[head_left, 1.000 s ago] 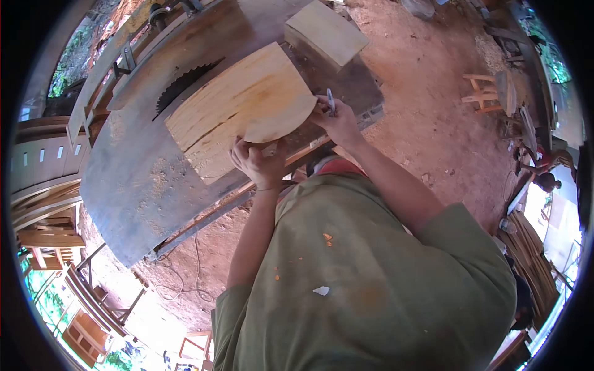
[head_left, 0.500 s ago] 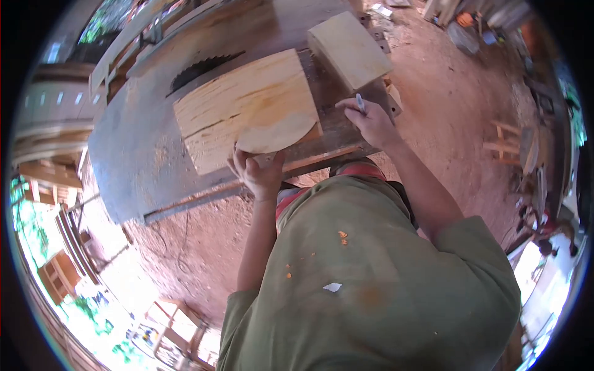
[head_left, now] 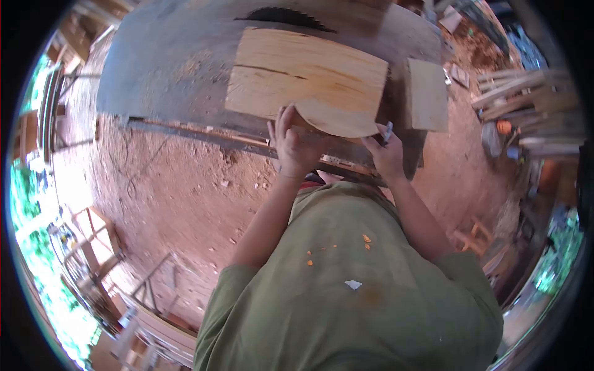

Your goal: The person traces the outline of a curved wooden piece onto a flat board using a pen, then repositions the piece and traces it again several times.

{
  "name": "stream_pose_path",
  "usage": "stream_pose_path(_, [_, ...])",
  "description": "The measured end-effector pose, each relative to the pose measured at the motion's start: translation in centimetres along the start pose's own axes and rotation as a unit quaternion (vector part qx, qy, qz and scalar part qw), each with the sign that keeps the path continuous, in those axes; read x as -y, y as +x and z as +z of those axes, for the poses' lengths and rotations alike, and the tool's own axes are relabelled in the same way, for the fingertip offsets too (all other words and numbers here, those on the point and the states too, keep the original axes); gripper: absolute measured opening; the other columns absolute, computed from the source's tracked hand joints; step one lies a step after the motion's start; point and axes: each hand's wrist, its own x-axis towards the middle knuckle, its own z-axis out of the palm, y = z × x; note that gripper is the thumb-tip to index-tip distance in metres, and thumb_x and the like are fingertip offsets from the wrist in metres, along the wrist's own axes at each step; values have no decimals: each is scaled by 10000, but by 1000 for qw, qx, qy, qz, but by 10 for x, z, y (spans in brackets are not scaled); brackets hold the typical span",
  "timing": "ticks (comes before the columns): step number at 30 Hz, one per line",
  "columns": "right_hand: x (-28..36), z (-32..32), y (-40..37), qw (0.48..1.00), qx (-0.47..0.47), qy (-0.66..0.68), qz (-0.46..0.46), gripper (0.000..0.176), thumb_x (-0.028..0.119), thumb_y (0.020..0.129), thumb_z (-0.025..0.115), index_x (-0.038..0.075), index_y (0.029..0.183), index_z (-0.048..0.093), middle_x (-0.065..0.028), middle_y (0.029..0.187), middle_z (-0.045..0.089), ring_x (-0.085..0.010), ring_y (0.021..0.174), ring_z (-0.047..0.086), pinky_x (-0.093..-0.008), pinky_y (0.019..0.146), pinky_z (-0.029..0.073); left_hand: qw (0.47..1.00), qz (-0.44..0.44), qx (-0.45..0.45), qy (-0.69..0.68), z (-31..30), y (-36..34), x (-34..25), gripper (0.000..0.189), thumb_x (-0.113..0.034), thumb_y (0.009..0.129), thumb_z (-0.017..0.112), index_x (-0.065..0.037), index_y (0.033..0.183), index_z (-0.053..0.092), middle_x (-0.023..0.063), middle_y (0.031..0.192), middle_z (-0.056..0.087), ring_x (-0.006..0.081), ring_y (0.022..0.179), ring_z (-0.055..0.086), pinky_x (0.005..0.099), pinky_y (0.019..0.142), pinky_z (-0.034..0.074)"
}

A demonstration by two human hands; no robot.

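Note:
A pale rectangular board (head_left: 309,71) lies on the dark saw table, and a thin curved wooden piece (head_left: 340,119) rests along its near edge. My left hand (head_left: 298,145) touches the left end of the curved piece, with its thumb spread away from the fingers. At the piece's right end is my right hand (head_left: 387,154), closed around a marker (head_left: 388,132), with its fingers near the board's corner. Beyond the board, a toothed saw blade (head_left: 288,18) shows above the table.
A thick wooden block (head_left: 427,94) sits on the table's right side. The metal table top (head_left: 161,74) extends left. Stacked timber (head_left: 520,93) lies on the ground at right. Wooden frames (head_left: 96,232) stand at lower left.
The view has turned, so the table appears rotated. My right hand has come from beside the block to the curved piece's right end; my left hand remains at its left end.

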Motion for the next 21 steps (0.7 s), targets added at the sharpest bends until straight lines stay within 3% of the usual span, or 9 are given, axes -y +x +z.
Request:
stream_pose_path(3, [-10,-8,7,998,29,55,-32,356,97,955,787,-9,1291,733,33,969,721,-46,862,622,-227,792,497,998,-49,-23,-16,8,-4,-4,891,-454,527,1021,-58,1201,594,174,1554,512,433,1431,501,712,1154,333])
stream_pose_path(4, [-6,-11,9,998,39,45,-5,319,75,964,777,-17,1267,740,35,985,722,-48,863,624,-226,793,496,998,-67,-4,-7,0,1,-11,898,-429,497,1026,-28,1179,602,192,1559,504,429,1438,496,718,1166,324])
stream_pose_path(7, [-7,-17,15,997,68,40,-13,290,55,964,771,-15,1245,745,26,1008,731,-47,871,630,-231,795,503,997,-69,-3,-20,-1,1,-9,884,-391,471,1027,-20,1167,627,191,1561,502,406,1447,494,710,1167,330])
stream_pose_path(14, [-14,-27,18,995,79,52,-8,248,35,967,762,-5,1211,751,16,1037,747,-50,895,651,-228,792,518,992,-116,45,-1,-11,12,-24,901,-348,501,1013,-67,1291,682,94,1440,578,357,1456,492,670,1183,346])
stream_pose_path(21, [-7,-11,9,994,61,91,-22,259,45,979,760,-9,1232,747,20,1021,742,-42,876,641,-222,779,509,991,-116,55,24,-7,10,-22,899,-375,541,1008,-69,1316,669,77,1469,574,354,1463,493,657,1195,331])
